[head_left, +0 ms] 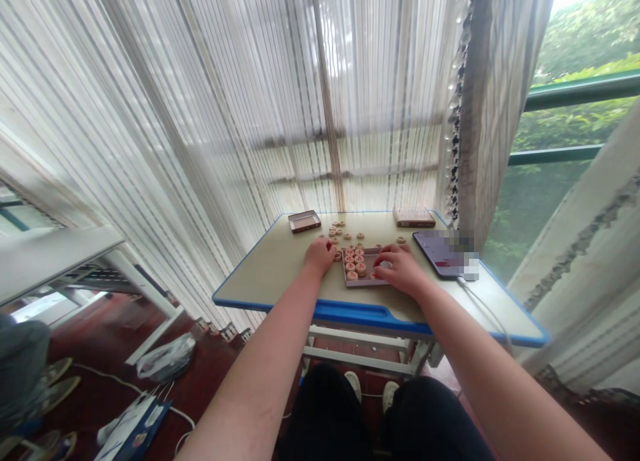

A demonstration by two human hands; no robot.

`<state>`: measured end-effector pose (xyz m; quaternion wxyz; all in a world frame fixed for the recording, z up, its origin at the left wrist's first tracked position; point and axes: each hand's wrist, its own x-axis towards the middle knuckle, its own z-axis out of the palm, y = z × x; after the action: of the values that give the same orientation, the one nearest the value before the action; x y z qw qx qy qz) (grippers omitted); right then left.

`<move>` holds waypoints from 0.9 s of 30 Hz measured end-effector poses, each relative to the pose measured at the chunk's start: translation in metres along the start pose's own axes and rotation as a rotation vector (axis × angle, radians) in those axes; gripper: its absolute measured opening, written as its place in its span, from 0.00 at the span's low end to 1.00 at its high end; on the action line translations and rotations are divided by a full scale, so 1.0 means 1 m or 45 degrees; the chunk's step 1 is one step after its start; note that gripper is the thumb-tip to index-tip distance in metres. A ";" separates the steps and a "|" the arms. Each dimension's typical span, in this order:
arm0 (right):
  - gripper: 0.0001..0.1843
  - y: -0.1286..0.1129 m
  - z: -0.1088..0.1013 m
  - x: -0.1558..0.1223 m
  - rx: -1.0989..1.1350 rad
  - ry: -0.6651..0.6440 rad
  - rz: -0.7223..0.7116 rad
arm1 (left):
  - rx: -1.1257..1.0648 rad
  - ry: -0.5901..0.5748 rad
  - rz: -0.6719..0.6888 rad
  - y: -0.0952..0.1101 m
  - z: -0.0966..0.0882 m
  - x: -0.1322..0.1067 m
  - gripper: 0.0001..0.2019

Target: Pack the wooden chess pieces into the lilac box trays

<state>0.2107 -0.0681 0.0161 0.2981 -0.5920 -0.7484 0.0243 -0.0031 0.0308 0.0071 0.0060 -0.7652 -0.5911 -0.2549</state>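
On the desk in front of me sits a shallow tray (pixel 367 284). Round wooden Chinese chess pieces (pixel 352 267) with red characters stand in rows in its left part. My right hand (pixel 403 269) reaches over the tray's right side, fingers bent down inside, with a piece (pixel 373 275) at the fingertips. My left hand (pixel 319 254) rests on the desk left of the tray, fingers curled together; what they hold, if anything, is hidden. Close to its fingertips lies a loose piece (pixel 338 255). Several more loose pieces (pixel 340 230) are scattered behind the tray.
An open box lid (pixel 304 221) lies at the desk's back left, another flat box (pixel 414 217) at the back right. A phone or tablet (pixel 440 253) with a cable (pixel 483 304) lies right of my right hand. Sheer curtains (pixel 320 114) hang behind the blue-edged desk (pixel 270 267).
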 end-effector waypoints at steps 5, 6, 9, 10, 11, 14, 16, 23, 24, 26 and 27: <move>0.08 0.003 0.004 0.002 0.031 -0.069 -0.011 | 0.013 -0.003 0.006 -0.001 0.002 0.002 0.11; 0.08 0.004 0.005 0.002 0.023 -0.069 -0.004 | 0.011 0.000 0.010 -0.002 0.003 0.003 0.11; 0.08 0.004 0.004 0.002 -0.018 -0.046 0.029 | 0.002 -0.002 0.004 -0.002 0.003 0.003 0.11; 0.08 0.004 0.003 0.001 -0.033 -0.031 0.041 | -0.002 -0.005 0.000 -0.002 0.003 0.003 0.11; 0.08 0.003 0.003 0.001 -0.045 -0.011 0.052 | -0.005 -0.008 -0.003 -0.002 0.003 0.002 0.11; 0.08 0.001 0.000 0.000 -0.041 0.034 0.049 | -0.007 -0.010 -0.007 -0.002 0.002 0.002 0.10; 0.08 0.000 -0.001 0.000 -0.019 0.013 0.025 | -0.004 -0.008 -0.008 -0.003 0.002 0.002 0.10; 0.08 0.000 0.001 0.001 -0.019 -0.073 0.049 | -0.024 -0.011 -0.012 -0.003 0.003 0.004 0.10; 0.09 0.000 0.001 0.001 -0.026 -0.075 0.059 | -0.029 -0.020 -0.016 -0.003 0.003 0.004 0.10; 0.09 0.000 0.001 0.001 -0.046 -0.077 0.073 | -0.035 -0.035 -0.018 -0.002 0.002 0.004 0.10; 0.09 -0.001 0.001 0.001 -0.059 -0.077 0.079 | -0.036 -0.036 -0.018 -0.002 0.002 0.004 0.10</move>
<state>0.2092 -0.0667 0.0159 0.2608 -0.6207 -0.7386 0.0341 -0.0037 0.0361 0.0060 -0.0151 -0.7647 -0.5927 -0.2524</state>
